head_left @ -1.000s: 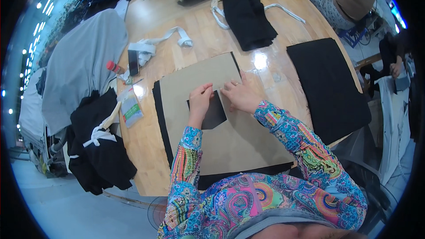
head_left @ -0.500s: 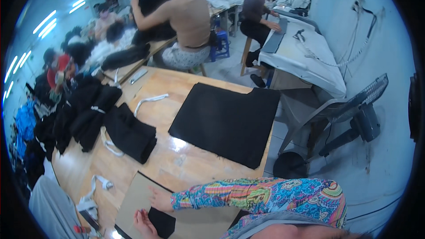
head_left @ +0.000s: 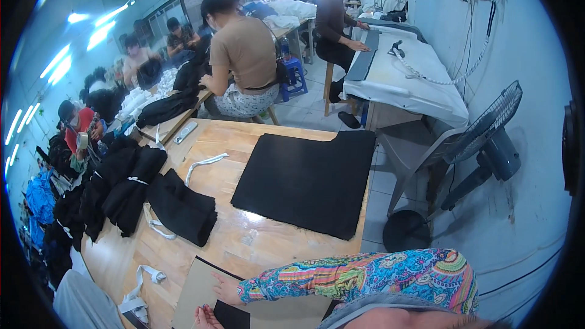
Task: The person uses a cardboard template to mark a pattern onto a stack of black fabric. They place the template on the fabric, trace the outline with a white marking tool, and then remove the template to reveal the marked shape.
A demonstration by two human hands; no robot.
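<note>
Spreading your right hand [head_left: 228, 290] on a flat tan panel [head_left: 194, 287] — left hand [head_left: 207, 318] curled, seven o'clock, grip unclear — you have the black angular patch [head_left: 234, 316] placed; remainder unclear.

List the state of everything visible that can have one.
Beige sheet: flat, partly out of frame
Left hand: fingers curled, grip unclear
Right hand: open, on beige sheet
Black patch: flat, beside left hand
Large black cloth: laid flat
White strip: loose, crumpled
Fan: standing, running unclear

tan sheet [head_left: 280, 315], black patch [head_left: 233, 315]; multicoloured paisley sleeve [head_left: 341, 275]; blue stool [head_left: 294, 80]
</note>
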